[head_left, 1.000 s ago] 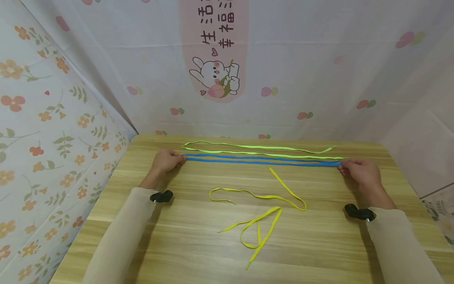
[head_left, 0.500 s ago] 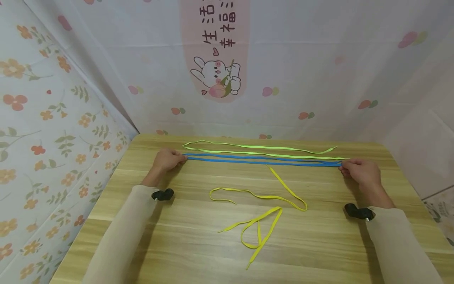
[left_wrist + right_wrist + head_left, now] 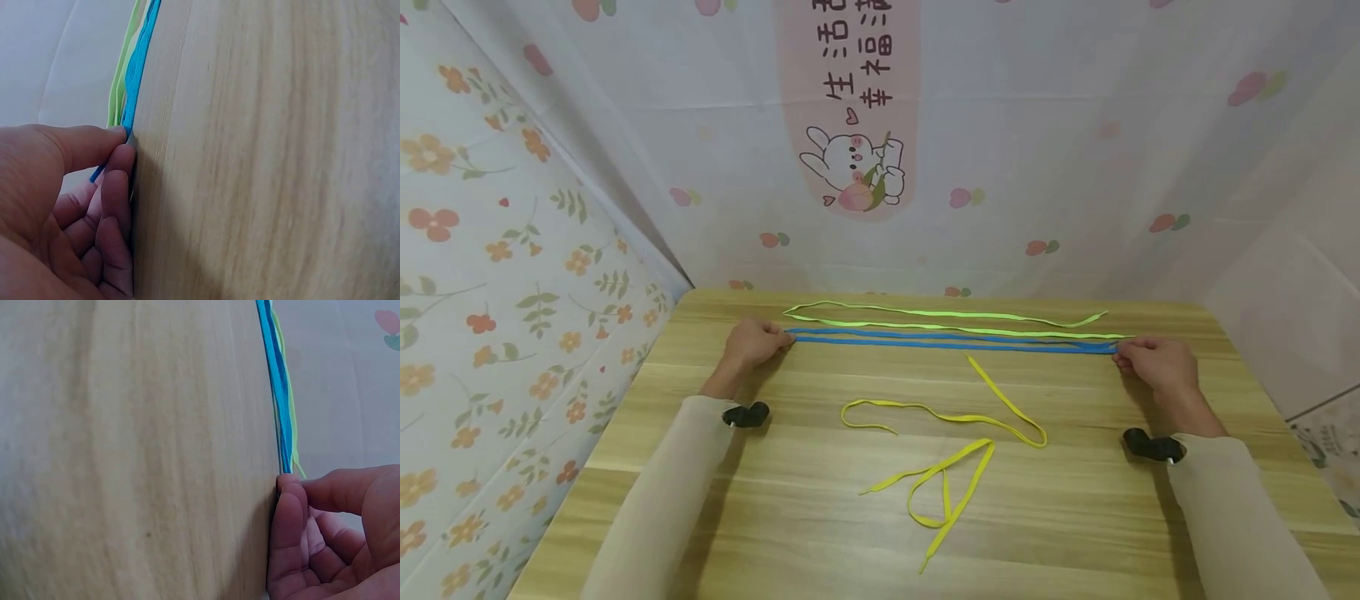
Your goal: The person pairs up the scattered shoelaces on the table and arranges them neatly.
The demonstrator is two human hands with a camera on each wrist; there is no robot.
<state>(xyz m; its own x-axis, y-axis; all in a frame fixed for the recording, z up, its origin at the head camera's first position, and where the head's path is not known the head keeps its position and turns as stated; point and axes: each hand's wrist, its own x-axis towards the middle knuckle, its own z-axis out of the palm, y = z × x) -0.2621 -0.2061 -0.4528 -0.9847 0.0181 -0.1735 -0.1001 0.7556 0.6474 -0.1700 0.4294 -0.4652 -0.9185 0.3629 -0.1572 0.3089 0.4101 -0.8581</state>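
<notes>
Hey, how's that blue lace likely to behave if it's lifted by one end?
The blue lace would probably hang limp, since it's thin and its strands bend slightly. It looks light: the left hand and right hand merely pinch it at either end. Its flat, ribbon-like shape makes rolling unlikely.

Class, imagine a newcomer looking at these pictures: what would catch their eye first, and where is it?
Probably the bright blue lace, stretched between the pinching left hand and right hand near the table's far edge. Just beyond it lies a neon green lace. Nearer the person, two loose yellow laces curl across the middle.
</notes>
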